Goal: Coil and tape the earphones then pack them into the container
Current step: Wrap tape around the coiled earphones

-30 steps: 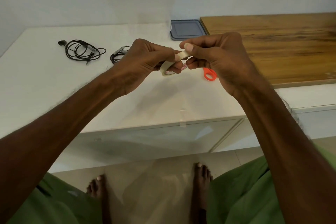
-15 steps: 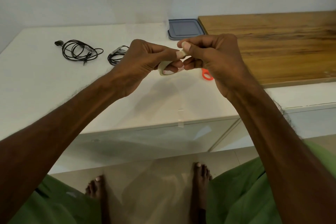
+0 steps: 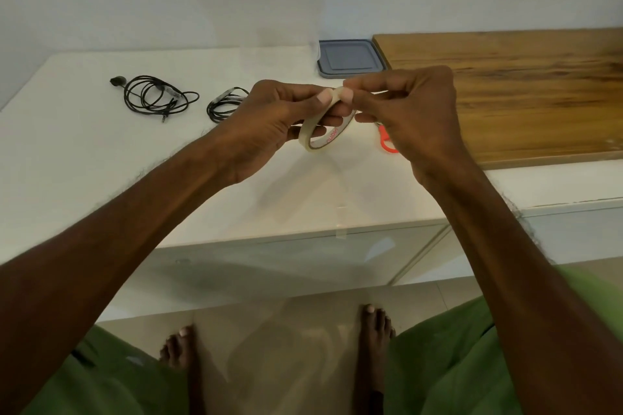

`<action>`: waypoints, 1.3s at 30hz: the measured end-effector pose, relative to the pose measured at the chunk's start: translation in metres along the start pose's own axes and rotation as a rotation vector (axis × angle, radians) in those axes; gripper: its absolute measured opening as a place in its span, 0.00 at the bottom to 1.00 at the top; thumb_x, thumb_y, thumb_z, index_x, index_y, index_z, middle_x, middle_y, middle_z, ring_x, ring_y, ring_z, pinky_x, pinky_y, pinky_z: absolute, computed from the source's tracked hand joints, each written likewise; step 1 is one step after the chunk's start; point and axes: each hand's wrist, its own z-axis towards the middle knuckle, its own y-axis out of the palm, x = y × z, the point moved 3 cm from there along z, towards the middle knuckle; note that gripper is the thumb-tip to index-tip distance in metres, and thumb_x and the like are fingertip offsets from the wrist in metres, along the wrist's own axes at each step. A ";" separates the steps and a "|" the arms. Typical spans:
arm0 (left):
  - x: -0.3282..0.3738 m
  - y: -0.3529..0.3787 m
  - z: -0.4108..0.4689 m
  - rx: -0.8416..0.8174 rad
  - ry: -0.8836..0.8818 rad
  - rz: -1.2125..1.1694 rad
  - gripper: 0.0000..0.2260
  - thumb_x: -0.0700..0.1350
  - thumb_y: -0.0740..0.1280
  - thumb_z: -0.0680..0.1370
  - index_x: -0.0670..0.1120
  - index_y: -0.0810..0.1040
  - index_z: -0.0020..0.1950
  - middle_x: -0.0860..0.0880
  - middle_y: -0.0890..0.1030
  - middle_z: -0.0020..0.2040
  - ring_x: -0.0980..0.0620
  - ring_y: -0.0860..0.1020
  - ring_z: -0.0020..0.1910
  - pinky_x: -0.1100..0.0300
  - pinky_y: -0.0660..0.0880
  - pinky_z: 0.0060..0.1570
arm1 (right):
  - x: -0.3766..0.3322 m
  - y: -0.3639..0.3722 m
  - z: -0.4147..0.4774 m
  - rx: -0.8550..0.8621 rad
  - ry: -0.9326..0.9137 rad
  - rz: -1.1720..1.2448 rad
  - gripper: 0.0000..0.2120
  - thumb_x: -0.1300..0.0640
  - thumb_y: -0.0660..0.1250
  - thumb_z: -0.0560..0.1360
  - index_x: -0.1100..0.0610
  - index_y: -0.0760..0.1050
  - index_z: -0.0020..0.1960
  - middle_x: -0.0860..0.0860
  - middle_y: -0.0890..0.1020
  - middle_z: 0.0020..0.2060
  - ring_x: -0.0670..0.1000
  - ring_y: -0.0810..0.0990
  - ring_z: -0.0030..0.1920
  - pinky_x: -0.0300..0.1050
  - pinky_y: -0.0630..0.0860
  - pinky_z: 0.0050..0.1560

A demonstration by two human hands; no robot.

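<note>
A cream tape roll [image 3: 315, 133] is held above the white counter [image 3: 101, 158]. My left hand [image 3: 269, 121] grips it from the left, thumb on its top edge. My right hand [image 3: 408, 108] pinches the roll's top edge with thumb and forefinger. Black earphones [image 3: 153, 97] lie loosely coiled at the back left. A second black coil [image 3: 224, 104], with a pale band across it, lies beside my left hand. A grey container lid [image 3: 350, 57] sits at the back by the wall.
Orange scissor handles [image 3: 386, 141] show under my right hand. A wooden board [image 3: 526, 91] covers the counter's right side. A short strip of tape [image 3: 342, 222] hangs at the counter's front edge. My bare feet stand on the tiled floor below.
The roll has tilted, so its open ring and printed inner side now face me. Both hands stay together at its top edge.
</note>
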 end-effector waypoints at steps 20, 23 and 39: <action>-0.002 0.007 -0.001 -0.025 0.067 0.075 0.11 0.38 0.63 0.81 0.41 0.81 0.61 0.42 0.84 0.55 0.47 0.82 0.55 0.52 0.75 0.62 | 0.002 -0.001 0.007 0.004 -0.078 -0.140 0.05 0.56 0.74 0.72 0.52 0.83 0.48 0.43 0.82 0.39 0.38 0.80 0.38 0.34 0.78 0.46; -0.003 0.009 -0.001 -0.041 0.077 0.093 0.11 0.39 0.64 0.81 0.42 0.81 0.61 0.43 0.85 0.54 0.48 0.82 0.54 0.57 0.76 0.56 | 0.004 0.002 0.005 0.063 -0.096 -0.187 0.05 0.56 0.74 0.72 0.56 0.84 0.46 0.47 0.84 0.40 0.42 0.81 0.37 0.36 0.79 0.44; -0.004 0.008 -0.002 -0.068 0.060 0.101 0.11 0.39 0.64 0.80 0.40 0.81 0.62 0.43 0.85 0.55 0.44 0.81 0.58 0.50 0.74 0.63 | 0.009 -0.003 0.008 -0.033 -0.055 -0.120 0.05 0.52 0.75 0.72 0.52 0.82 0.44 0.45 0.83 0.37 0.45 0.84 0.38 0.42 0.82 0.48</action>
